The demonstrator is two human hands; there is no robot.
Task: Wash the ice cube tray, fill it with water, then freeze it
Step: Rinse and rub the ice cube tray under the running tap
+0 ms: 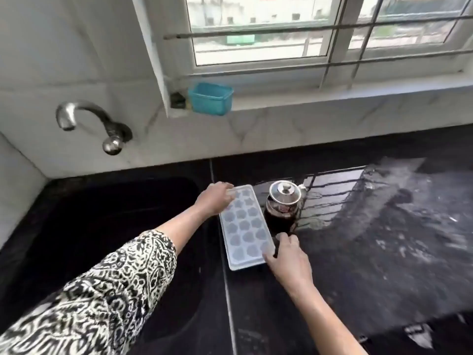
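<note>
Translucent white plastic moulded into heart-shaped cells, the ice cube tray [244, 226] lies flat in the head view on the glossy black stone counter [371, 252], its long left edge just beside the rim of the black sink [107, 226]. The left hand [216, 199] curls its fingers over the tray's far left corner. The right hand [288, 257] pinches the near right corner, thumb on the rim. Both hands hold it, and I judge they are set to lift it. The cells look pale grey-blue, but the frame does not show whether they hold water or are dry. No water runs from the curved metal tap [87, 119] on the far left wall. So washing may not have begun, and filling and freezing seem left to do, though I cannot be sure. Touching the tray's right side stands a glass jug with a steel lid [281, 203], holding a dark liquid. On the far window ledge sits a teal plastic tub [210, 98]; its contents are hidden. The sink basin is too dark to see what, if anything, lies in it.
</note>
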